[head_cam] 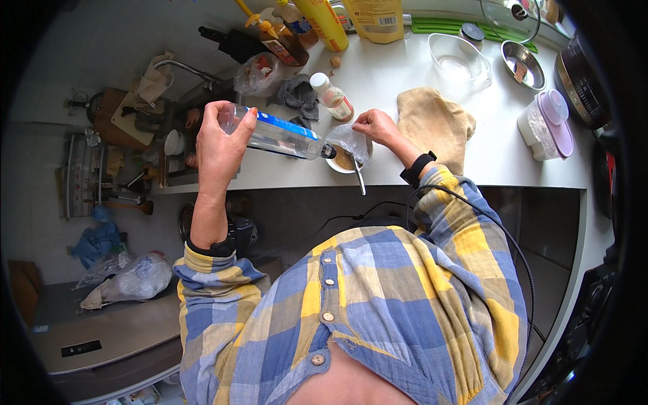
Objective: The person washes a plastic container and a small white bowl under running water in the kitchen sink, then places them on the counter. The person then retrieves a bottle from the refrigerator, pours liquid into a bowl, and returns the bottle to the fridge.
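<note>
My left hand [223, 139] grips the base end of a clear bottle [286, 137] with a blue label. The bottle is tipped on its side, its dark mouth over the left edge of a small white bowl [340, 168]. Brown, wet-looking contents [344, 158] show inside the bowl. Whether liquid is flowing cannot be made out. A metal utensil [360, 181] leans out over the bowl's near rim. Between the fingertips of my right hand [380, 129] is clear plastic film [348, 139], which covers the far part of the bowl.
Behind the bowl stands a white-capped bottle [335, 98]; a grey cloth [297, 98] lies to its left. Right of my right hand is a tan cloth [433, 124]. Farther along the counter are a clear plastic container [458, 66], a metal bowl [524, 61] and a purple-lidded container [544, 126].
</note>
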A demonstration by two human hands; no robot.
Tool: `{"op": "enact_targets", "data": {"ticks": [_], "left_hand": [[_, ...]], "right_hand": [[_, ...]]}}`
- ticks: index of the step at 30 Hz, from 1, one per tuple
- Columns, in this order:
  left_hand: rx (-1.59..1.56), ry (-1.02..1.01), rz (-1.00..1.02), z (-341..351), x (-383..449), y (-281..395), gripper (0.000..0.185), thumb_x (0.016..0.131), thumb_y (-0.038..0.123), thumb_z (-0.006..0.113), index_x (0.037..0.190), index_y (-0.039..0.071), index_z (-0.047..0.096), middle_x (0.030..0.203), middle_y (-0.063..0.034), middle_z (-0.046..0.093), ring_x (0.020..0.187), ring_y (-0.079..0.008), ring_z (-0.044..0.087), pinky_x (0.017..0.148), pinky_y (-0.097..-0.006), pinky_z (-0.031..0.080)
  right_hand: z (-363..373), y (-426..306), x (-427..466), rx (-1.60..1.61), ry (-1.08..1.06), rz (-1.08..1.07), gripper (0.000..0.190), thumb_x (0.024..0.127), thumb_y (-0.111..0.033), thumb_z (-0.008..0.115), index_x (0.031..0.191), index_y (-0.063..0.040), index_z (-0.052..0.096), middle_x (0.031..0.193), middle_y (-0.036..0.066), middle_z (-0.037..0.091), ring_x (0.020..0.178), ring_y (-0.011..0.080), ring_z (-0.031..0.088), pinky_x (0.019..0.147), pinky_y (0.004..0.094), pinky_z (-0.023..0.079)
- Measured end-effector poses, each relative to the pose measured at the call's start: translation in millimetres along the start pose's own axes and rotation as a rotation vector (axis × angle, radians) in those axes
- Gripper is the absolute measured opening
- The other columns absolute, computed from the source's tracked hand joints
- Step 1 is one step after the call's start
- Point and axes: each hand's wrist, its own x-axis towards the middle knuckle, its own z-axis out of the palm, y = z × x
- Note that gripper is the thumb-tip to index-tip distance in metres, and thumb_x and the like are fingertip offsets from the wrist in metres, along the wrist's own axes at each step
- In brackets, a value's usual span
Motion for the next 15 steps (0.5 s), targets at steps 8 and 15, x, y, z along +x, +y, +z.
{"op": "enact_targets", "data": {"ticks": [8,15], "left_hand": [[0.039,-0.019,0.013,-1.3,-0.4,-2.2,0.045,0.083,0.035,0.071,0.107,0.001,0.055,0.095,-0.0084,0.06,0.087,-0.0148,0.057,0.075,-0.0288,0.048],[0.021,-0.014,0.027,-1.4,-0.7,-8.4,0.046,0.082,0.037,0.071,0.107,0.001,0.055,0.095,-0.0084,0.06,0.087,-0.0147,0.057,0.073,-0.0287,0.049]], "right_hand": [[-1.6,-2.7,-0.7,-0.021,-0.007,-0.001,0.024,0.079,-0.024,0.069,0.091,-0.003,0.072,0.081,0.015,0.07,0.073,0.0241,0.067,0.069,0.0342,0.052],[-2.6,-4.0,-1.2,-0.003,-0.025,-0.022,0.026,0.078,-0.023,0.07,0.093,-0.003,0.072,0.083,0.015,0.07,0.075,0.0242,0.067,0.071,0.0341,0.053]]}}
